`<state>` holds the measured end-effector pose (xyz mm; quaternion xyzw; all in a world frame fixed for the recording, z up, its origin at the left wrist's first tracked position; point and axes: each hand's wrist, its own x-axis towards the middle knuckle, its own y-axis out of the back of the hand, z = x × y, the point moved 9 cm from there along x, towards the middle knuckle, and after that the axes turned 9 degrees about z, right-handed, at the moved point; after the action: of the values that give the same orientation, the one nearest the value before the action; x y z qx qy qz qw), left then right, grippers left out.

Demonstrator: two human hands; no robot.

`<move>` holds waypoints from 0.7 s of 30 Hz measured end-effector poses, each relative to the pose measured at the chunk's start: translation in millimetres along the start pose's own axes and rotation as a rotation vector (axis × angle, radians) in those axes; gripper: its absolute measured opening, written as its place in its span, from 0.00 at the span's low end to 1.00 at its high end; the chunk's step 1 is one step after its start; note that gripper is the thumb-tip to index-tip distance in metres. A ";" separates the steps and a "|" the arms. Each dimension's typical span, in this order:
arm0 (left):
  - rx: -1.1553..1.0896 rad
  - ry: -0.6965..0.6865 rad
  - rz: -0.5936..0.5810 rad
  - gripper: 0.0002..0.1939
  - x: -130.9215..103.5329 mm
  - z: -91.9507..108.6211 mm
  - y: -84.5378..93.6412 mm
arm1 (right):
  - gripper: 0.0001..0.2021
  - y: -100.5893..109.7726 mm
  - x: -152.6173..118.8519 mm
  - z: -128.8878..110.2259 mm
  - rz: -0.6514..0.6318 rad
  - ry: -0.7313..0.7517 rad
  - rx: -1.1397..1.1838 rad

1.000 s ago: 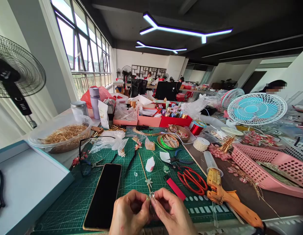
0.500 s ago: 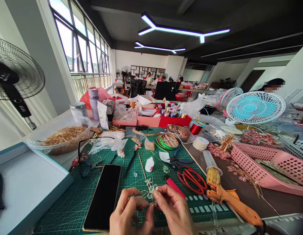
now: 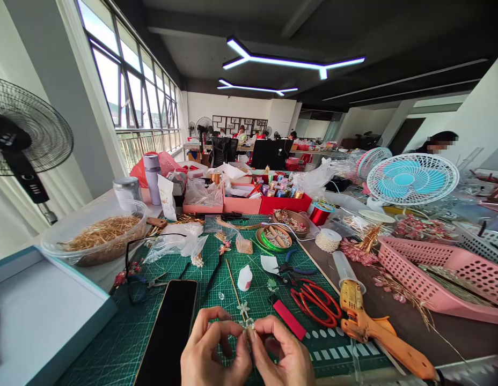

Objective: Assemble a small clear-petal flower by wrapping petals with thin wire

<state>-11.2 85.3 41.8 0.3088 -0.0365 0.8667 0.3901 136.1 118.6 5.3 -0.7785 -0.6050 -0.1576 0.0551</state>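
Low in the middle of the head view, my left hand [image 3: 217, 346] and my right hand [image 3: 279, 348] meet fingertip to fingertip. Between them they pinch a small clear bead ornament [image 3: 248, 323], mostly covered by the fingers. Just beyond the fingertips a pale flower [image 3: 243, 309] shows at the near end of a thin gold stick [image 3: 233, 281] on the green cutting mat [image 3: 152, 316]. Whether the flower joins the bead ornament I cannot tell. A black phone [image 3: 168, 332] lies left of my left hand. Close to my right hand is a dark pink strip [image 3: 289, 319].
Red-handled scissors [image 3: 315, 303] and an orange glue gun [image 3: 365, 321] lie to the right, near a pink basket [image 3: 442, 268]. A small white bottle [image 3: 244, 279] stands ahead. On the left are a blue box [image 3: 43, 316] and a clear tub [image 3: 51, 241] of gold stems.
My hands have drawn closer together, and my left fingertips now meet my right ones at the bead ornament. The ornament is more covered. The camera view has shifted slightly.
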 end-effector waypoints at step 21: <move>-0.008 -0.211 -0.247 0.13 1.1 3.4 -12.8 | 0.14 -1.3 -0.5 0.5 -0.016 0.134 -0.123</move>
<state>-1.1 93.9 42.9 0.3989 -0.0424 0.7746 0.4890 134.9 118.6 4.6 -0.7633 -0.5954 -0.2466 0.0460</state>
